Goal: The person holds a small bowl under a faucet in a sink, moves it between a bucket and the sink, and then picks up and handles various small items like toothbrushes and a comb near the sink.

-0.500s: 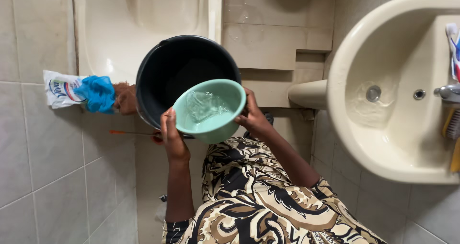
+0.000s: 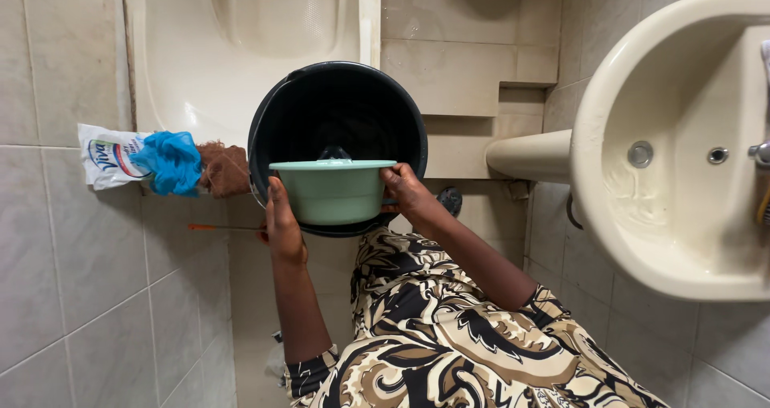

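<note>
Both hands: my left hand (image 2: 282, 220) and right hand (image 2: 403, 190) grip the green bowl (image 2: 330, 191) at 9 and 3 o'clock.
Change: bowl now tipped further, water leaving.
Bowl: over black bucket (image 2: 337, 115), sink (image 2: 642, 248) at 3 o'clock.

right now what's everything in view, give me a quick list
bowl: 1, pale green, held over the bucket by both hands
bucket: 1, black, on the floor behind the bowl
sink: 1, cream, right side, on a pedestal
tap: 1, metal, at the sink's right edge
packet: 1, white with print, left on the floor
blue sponge: 1, on the packet's right end
brown scrubber: 1, between the sponge and the bucket
thin orange stick: 1, on the floor left of the bucket
floor drain: 1, dark, right of the bucket
patterned dress: 1, brown, black and cream
left hand: fingers on the bowl's left side
right hand: fingers on the bowl's right rim
</note>
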